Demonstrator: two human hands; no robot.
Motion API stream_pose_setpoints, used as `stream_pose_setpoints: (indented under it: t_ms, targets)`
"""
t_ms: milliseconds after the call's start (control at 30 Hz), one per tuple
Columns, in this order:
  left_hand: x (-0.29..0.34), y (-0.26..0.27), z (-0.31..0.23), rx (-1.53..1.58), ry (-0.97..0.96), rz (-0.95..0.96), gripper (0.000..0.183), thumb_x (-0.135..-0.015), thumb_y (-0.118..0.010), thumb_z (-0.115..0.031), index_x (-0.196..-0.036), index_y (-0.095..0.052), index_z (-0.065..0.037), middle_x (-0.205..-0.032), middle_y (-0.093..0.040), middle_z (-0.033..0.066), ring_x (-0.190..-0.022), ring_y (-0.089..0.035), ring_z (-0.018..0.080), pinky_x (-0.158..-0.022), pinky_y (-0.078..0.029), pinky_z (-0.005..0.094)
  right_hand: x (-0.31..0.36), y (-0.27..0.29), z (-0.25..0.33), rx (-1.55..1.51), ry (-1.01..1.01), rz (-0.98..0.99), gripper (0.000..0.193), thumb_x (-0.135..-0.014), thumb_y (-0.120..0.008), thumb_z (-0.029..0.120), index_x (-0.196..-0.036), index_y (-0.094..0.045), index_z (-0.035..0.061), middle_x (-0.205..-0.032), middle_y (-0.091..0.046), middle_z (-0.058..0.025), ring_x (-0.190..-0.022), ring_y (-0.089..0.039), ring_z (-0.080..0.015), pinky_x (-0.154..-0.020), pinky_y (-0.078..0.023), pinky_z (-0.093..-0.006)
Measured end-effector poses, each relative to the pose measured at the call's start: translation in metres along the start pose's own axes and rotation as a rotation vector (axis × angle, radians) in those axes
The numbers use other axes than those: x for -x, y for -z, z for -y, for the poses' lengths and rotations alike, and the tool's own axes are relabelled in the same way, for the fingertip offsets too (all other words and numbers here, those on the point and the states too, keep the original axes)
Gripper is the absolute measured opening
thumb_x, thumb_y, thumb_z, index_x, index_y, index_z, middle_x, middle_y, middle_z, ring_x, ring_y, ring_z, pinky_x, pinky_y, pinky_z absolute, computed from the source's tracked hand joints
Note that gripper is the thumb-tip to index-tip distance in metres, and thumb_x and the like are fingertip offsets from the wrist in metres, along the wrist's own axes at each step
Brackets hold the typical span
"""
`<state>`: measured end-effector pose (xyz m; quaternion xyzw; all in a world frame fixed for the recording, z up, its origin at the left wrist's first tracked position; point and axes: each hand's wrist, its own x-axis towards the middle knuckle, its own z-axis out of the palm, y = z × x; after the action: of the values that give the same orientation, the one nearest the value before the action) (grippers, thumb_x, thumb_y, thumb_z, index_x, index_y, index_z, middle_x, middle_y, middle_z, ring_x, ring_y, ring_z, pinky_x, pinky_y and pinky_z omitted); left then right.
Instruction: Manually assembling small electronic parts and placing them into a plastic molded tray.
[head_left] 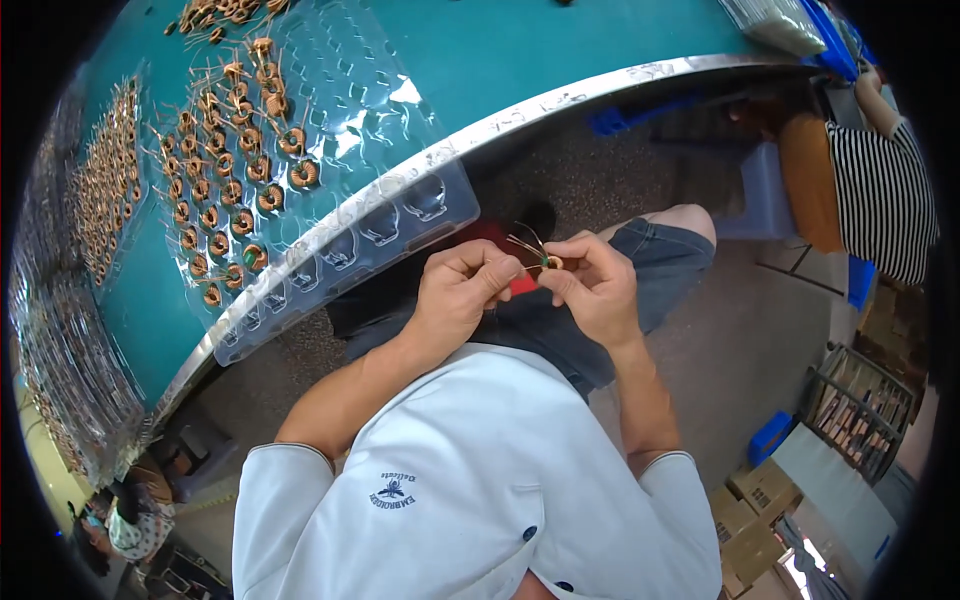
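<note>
Copper-wound, the small ring coil (552, 263) sits pinched at the fingertips of the right hand (598, 290), its thin wire leads (524, 243) fanning up and to the left. The left hand (462, 293) closes its grip on those leads just beside the coil, thumb and forefinger pressed together. Both hands hover over the lap, below the metal edge of the teal bench (560, 40). Up and left of the grips, a clear plastic tray (400, 215) overhangs that edge, its upper pockets filled with more coils (245, 140). Far right, another person's striped sleeve (885, 195) shows
</note>
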<state>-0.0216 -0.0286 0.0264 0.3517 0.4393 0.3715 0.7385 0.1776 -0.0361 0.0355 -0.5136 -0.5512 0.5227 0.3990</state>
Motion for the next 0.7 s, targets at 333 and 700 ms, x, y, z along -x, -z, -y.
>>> stream_pose_setpoints:
  t_ms: [333, 700]
  targets:
    - [-0.010, -0.009, -0.003, -0.247, -0.244, -0.097, 0.028, -0.094, -0.066, -0.025, -0.107, -0.065, -0.001, -0.094, -0.064, 0.0058, -0.086, -0.061, 0.0131, -0.077, -0.050, 0.0255, 0.001, 0.004, -0.011, 0.153, 0.135, -0.038, 0.019, -0.080, -0.075, 0.004, -0.097, -0.068, -0.0001, -0.088, -0.064, -0.0082, -0.073, -0.065, -0.0135, -0.058, -0.053, -0.0236]
    - [-0.015, -0.014, 0.009, -0.325, -0.492, -0.074, 0.014, -0.091, -0.062, -0.007, -0.085, -0.070, 0.003, -0.099, -0.063, 0.0088, -0.093, -0.060, 0.0189, -0.081, -0.047, 0.0278, 0.008, 0.003, -0.010, 0.287, 0.093, -0.163, 0.019, -0.079, -0.075, 0.002, -0.096, -0.069, 0.0000, -0.082, -0.066, -0.0090, -0.065, -0.064, -0.0137, -0.054, -0.049, -0.0234]
